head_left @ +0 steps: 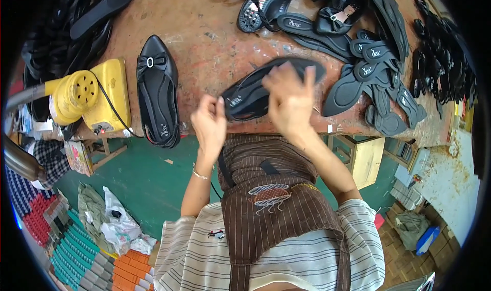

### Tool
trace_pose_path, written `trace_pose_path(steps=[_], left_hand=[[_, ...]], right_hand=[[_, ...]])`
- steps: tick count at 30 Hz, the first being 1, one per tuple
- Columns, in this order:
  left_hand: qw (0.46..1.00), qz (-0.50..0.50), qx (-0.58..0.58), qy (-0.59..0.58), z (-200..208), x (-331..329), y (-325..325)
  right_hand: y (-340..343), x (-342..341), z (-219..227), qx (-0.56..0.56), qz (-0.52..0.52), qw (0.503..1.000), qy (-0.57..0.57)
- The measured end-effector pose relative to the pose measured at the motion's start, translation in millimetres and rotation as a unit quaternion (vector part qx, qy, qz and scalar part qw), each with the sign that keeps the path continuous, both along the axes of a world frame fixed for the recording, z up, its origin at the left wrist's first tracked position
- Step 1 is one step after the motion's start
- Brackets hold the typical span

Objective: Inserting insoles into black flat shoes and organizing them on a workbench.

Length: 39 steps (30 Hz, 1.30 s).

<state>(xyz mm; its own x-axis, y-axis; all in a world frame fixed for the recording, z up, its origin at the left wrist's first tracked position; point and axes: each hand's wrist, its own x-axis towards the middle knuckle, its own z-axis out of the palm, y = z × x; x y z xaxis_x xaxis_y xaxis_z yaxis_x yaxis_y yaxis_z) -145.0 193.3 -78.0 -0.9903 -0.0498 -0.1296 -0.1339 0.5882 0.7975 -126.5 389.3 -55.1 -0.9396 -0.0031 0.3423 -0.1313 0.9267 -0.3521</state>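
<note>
A 2-strap brown pinstriped apron (291,227) covers a striped shirt (197,245).

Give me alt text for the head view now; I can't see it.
A person's left hand is by the left end of a black shoe on a worn bench, the blurred right hand over the shoe. Left: a bow-trimmed shoe beside a yellow device; right: dark insoles.

1. On my feed, an open gap lay between the bow shoe (158,91) and the left hand (209,123).
2. Left of that shoe, a yellow device (91,98) blocked me.
3. Far right of it, insoles (376,71) obstructed.
</note>
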Motion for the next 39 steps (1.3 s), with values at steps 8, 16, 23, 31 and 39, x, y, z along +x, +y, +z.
trace_pose_path(steps=[8,16,23,31,39], left_hand=[[0.958,-0.250,-0.136,0.031,19,69,54],[0.884,-0.433,-0.100,0.147,6,93,59],[0.853,-0.480,-0.165,0.121,-2,99,60],[0.886,-0.432,-0.151,0.073,-5,99,65],[0.828,-0.480,-0.257,0.134,-19,103,75]], right_hand=[[63,-45,26,-0.277,-0.114,0.954,-0.020],[33,65,15,-0.154,0.106,0.981,-0.060],[15,55,-28,-0.041,0.034,0.998,-0.042],[10,11,-13,-0.013,0.002,0.998,-0.069],[15,-7,-38,0.091,-0.110,0.987,-0.076]])
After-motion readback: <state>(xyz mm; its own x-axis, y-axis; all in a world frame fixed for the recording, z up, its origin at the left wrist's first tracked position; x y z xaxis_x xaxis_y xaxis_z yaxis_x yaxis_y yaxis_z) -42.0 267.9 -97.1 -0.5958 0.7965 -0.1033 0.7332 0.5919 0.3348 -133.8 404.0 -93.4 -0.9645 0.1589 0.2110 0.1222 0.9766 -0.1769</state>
